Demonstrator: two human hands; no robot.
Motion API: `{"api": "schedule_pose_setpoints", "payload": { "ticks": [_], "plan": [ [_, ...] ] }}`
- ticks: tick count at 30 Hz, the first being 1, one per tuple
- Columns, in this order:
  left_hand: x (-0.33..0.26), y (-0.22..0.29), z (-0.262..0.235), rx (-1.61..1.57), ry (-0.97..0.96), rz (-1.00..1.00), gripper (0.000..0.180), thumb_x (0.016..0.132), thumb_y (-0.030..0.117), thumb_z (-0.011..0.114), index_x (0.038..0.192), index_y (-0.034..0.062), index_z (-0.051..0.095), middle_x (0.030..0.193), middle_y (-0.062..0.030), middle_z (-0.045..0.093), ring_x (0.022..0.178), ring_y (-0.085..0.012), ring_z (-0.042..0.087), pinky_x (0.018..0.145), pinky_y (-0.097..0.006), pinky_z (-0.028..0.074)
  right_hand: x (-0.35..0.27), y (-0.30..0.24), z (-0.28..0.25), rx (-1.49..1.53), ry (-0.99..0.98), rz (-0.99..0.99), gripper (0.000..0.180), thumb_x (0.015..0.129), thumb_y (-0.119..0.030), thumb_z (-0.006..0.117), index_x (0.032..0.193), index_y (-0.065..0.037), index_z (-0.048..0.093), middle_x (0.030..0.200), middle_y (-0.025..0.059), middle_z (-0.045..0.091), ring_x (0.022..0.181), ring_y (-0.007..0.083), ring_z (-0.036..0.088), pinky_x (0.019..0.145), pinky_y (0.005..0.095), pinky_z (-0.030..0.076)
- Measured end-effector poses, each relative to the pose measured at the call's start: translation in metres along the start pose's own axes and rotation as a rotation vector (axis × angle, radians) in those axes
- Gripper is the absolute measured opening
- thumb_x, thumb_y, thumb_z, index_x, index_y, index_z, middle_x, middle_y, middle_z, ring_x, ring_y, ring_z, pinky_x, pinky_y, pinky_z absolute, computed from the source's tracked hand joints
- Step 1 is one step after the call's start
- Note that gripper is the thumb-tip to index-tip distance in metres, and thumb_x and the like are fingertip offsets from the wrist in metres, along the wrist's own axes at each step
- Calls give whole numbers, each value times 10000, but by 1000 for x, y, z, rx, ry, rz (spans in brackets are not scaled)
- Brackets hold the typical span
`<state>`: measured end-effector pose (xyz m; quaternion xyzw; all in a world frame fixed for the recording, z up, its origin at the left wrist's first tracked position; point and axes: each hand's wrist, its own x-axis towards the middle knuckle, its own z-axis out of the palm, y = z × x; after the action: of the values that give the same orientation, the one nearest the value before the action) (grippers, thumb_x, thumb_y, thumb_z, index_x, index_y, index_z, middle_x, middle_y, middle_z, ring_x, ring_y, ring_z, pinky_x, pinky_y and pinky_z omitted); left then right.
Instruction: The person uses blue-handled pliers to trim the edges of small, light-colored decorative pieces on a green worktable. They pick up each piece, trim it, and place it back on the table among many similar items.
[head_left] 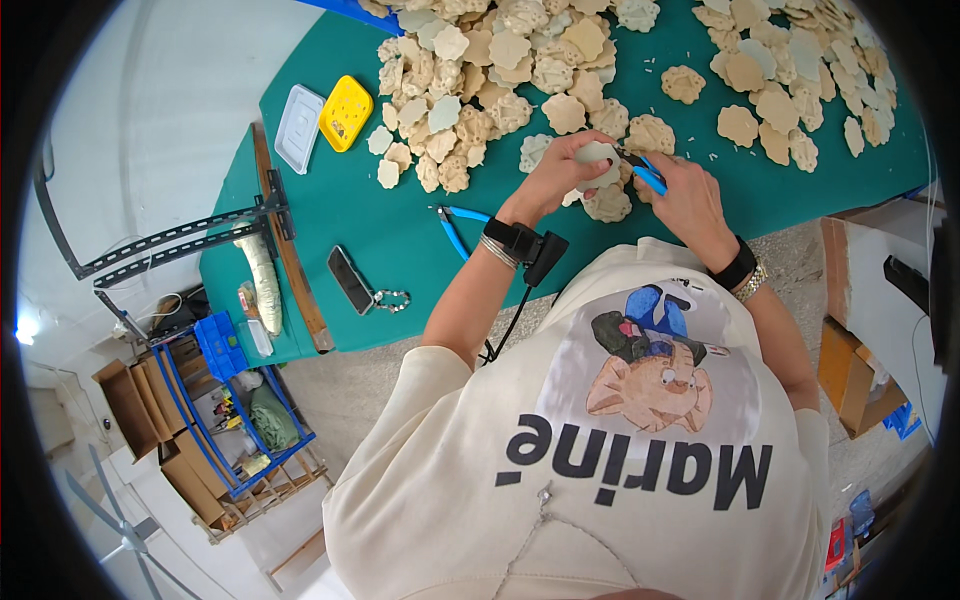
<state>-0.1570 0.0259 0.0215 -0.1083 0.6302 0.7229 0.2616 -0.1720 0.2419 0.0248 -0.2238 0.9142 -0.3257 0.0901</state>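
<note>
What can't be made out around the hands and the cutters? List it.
- Head view: cutter jaws too small; the cut point is unclear.
- Pale scalloped piece: mostly covered by the left hand.
- Right hand hides most of the blue cutter handles.
- Second cutters: tip too small.

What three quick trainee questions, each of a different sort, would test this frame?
1. True or false: the left hand holds a pale flower-shaped piece.
2. Which tool is in the right hand? A) hammer B) blue-handled cutters C) brush
3. Fill in: a second pair of blue cutters lies on the green ____ beside the left wrist.

Key: 1 true; 2 B; 3 table.
</note>
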Motion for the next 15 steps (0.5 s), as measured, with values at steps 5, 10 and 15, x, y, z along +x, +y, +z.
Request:
{"api": "schedule_pose_setpoints", "payload": {
  "ticks": [5, 10, 15],
  "plan": [
    [1, 0, 4, 309, -20, 147, 150, 952, 107, 611, 1083, 49, 656, 915, -30, 661, 744, -124, 577, 622, -300, 486, 3, 4, 2, 61, 29, 133, 250, 858, -206, 667, 1086, -104, 659, 835, 192, 682, 760, 377, 666, 628, 451, 523],
    [14, 12, -16, 929, 194, 348, 179, 889, 76, 644, 1063, 60, 680, 1013, -76, 662, 907, -248, 611, 761, -344, 490, 12, 16, -5, 51, 163, 208, 303, 897, -296, 663, 1118, -89, 644, 793, 181, 664, 729, 387, 644, 623, 450, 504],
    [30, 16, -46, 1395, 346, 644, 408, 708, 9, 734, 1103, 73, 655, 1147, -98, 618, 1093, -322, 540, 887, -426, 463, 10, 12, -2, 44, 127, 176, 321, 894, -295, 667, 1130, -83, 623, 871, 167, 677, 773, 373, 651, 663, 443, 511]
  ]
}}
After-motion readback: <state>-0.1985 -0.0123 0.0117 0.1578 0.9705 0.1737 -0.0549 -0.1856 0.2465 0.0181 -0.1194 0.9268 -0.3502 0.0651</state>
